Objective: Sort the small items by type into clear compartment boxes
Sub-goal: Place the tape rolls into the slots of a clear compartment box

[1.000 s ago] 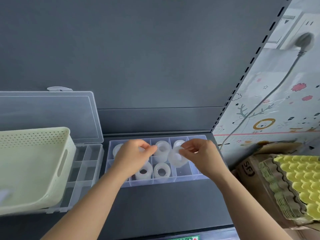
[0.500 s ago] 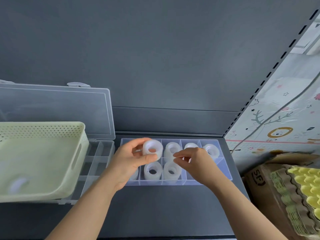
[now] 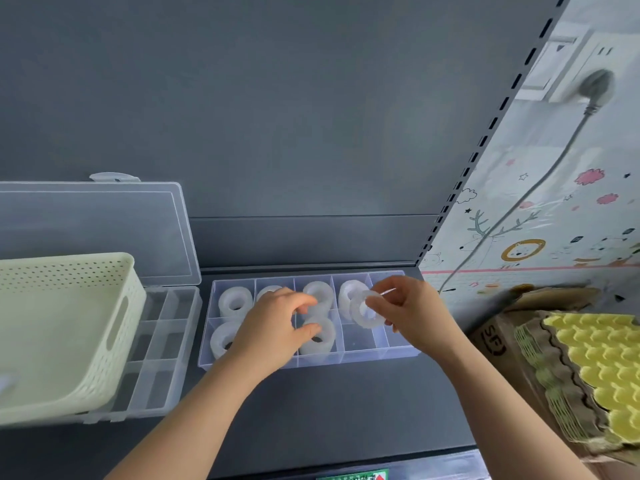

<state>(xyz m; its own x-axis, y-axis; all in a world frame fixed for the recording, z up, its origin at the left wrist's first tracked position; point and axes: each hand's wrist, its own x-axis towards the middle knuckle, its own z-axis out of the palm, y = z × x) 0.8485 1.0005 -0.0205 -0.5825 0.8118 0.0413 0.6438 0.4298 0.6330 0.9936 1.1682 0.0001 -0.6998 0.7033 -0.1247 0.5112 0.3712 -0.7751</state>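
**Head view.** The clear compartment box (image 3: 377, 353) lies on the dark shelf (image 3: 346, 410) straight ahead of you. Its long axis runs left to right, and it has two rows of cells.

Your right hand (image 3: 415, 310) pinches a white tape roll (image 3: 363, 311) between thumb and fingertips. The roll is raised on edge and tilted, above the fourth column from the left. The back cell of that column already holds a roll (image 3: 346, 289). The front cell (image 3: 360, 341), just below the held roll and on your side of it, looks vacant.

The placement turns on this relation: the drop is short, downward and slightly toward you, and the right hand is the nearer one. The roll probably needs laying flatter to sit like its neighbours.

Your left hand (image 3: 273, 327) hangs over the middle columns with its fingers curled. Its thumb tip is against the rim of a front-row roll (image 3: 320, 337); whether it actually grips that roll cannot be told. The two hands are apart.

To the left, a pale green basket (image 3: 69, 323) rests on a second, open box (image 3: 162, 341).
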